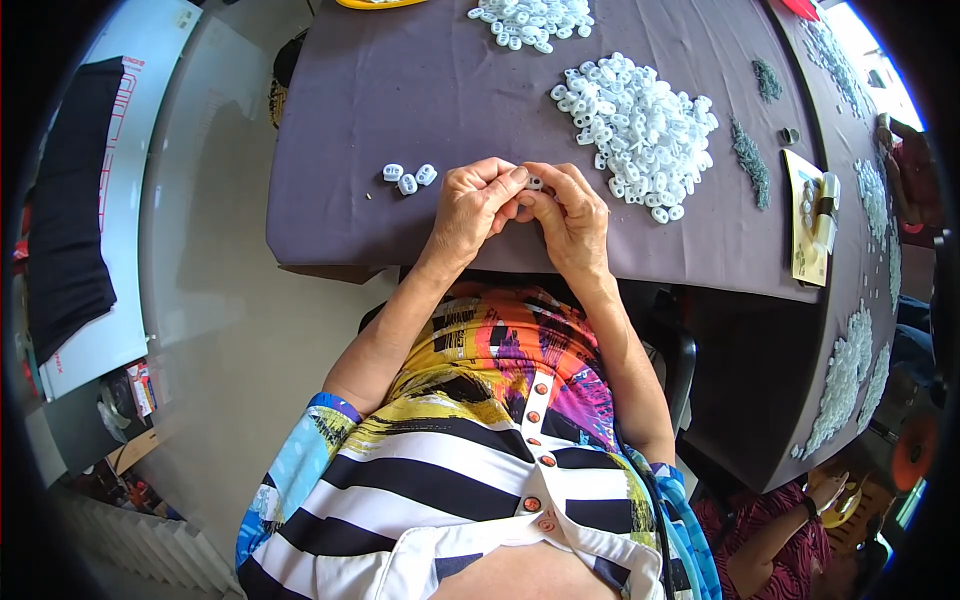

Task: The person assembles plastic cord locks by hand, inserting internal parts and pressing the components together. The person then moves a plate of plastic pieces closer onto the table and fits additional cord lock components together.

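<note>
A small white plastic cord lock (535, 184) with two dark holes sits between my hands, just above the table's near edge. The thumb and forefinger of my right hand (575, 215) pinch it from one side. My left hand (468, 205) is closed too, its fingertips pressed against the piece and partly covering it. To the left lie three more white cord locks (407, 184), close together on the cloth. Beyond my right hand spreads a large heap of white plastic cord lock pieces (640, 125).
A dark cloth covers the table (340, 110). Another white heap (530, 18) lies at the far edge. On the right are grey-green piles of tiny parts (750, 165) and a yellowish card (803, 220). Other people (765, 550) sit around the right-hand table.
</note>
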`<state>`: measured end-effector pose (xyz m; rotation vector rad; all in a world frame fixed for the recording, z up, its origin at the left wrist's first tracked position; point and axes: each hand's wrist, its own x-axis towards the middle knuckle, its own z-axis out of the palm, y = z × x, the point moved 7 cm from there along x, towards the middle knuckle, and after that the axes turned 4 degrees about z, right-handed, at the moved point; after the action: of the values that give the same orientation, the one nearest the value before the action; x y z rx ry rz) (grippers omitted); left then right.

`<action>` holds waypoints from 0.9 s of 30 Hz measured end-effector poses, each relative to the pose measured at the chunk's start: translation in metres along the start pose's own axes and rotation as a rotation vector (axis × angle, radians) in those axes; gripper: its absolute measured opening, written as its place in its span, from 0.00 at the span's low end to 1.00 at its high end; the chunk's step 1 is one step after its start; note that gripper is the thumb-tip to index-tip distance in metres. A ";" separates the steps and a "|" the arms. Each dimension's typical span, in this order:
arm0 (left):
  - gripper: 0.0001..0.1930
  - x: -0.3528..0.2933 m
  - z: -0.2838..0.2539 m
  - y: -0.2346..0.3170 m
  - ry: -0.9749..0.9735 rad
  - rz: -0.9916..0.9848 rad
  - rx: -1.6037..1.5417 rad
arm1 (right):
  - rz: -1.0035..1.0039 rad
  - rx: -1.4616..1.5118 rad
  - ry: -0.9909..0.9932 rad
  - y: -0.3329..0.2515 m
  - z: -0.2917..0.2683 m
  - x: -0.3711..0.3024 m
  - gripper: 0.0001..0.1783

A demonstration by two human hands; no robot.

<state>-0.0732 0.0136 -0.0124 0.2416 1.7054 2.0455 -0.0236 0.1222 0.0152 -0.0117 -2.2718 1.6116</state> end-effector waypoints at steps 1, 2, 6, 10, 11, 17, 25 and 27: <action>0.11 -0.001 0.001 0.002 0.015 0.006 0.018 | -0.001 -0.006 0.003 -0.001 0.000 0.000 0.13; 0.11 -0.002 0.002 0.001 0.016 0.007 0.018 | -0.001 -0.006 0.002 0.000 0.000 0.000 0.13; 0.11 -0.001 0.001 0.000 0.036 0.003 -0.013 | 0.016 0.065 0.027 0.006 -0.001 0.000 0.14; 0.11 0.000 -0.001 -0.001 0.040 0.003 0.006 | 0.053 0.047 0.020 0.007 -0.001 0.000 0.16; 0.11 -0.001 -0.001 -0.002 0.038 0.004 0.007 | 0.053 0.048 0.022 0.006 -0.002 0.000 0.16; 0.11 -0.001 -0.002 -0.001 0.068 0.014 0.034 | 0.145 0.152 -0.032 0.016 0.001 -0.002 0.17; 0.11 -0.001 -0.004 -0.001 0.109 0.033 0.035 | 0.322 0.432 -0.034 0.025 0.006 -0.004 0.23; 0.11 -0.001 -0.003 -0.001 0.118 0.030 0.016 | 0.340 0.445 -0.023 0.025 0.006 -0.004 0.23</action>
<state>-0.0736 0.0106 -0.0144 0.1551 1.7986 2.1056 -0.0267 0.1249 -0.0099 -0.2815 -1.9531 2.2718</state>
